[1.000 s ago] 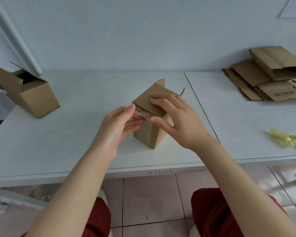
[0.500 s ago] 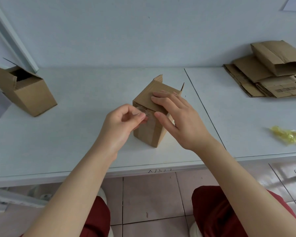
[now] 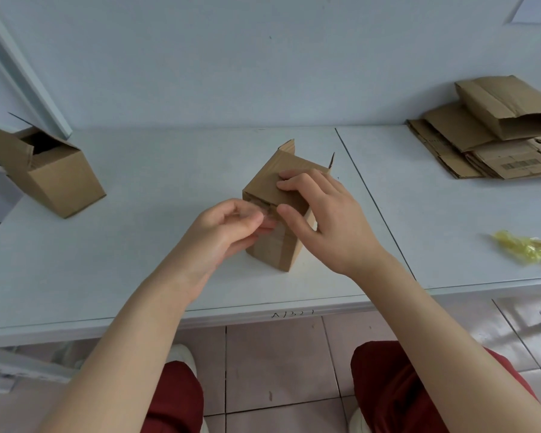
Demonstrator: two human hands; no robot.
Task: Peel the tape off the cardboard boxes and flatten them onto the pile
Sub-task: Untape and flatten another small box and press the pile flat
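Since a second earlier, our left hand (image 3: pixel 228 232) had drawn its fingers off the front of the box (image 3: pixel 275 251) and closed them into a pinch just beside the box's upper front edge, while our right hand (image 3: pixel 328 220) had stayed on the top. The left thumb and fingertips were pressed together on what looked like a thin clear strip of tape (image 3: pixel 265 215). The strip was blurred, so we could not tell how much of it was free. The right hand clasped the box's upper front corner, with bent fingers (image 3: pixel 289 182) lying over the closed top flap and the thumb set against the front face. The box stood upright near the middle of the table (image 3: pixel 138 245), close to the front edge, with two small flaps sticking up at its far side. An other box (image 3: pixel 53 176) sat well apart at the table's left end, leaning, with its top open. The pile (image 3: pixel 497 145) of flattened cardboard lay at the far right against the wall, one folded piece resting on top of it. A crumpled yellow wad (image 3: pixel 525 250) lay near the right front edge. Below the table we saw red trousers (image 3: pixel 394 385) and a tiled floor
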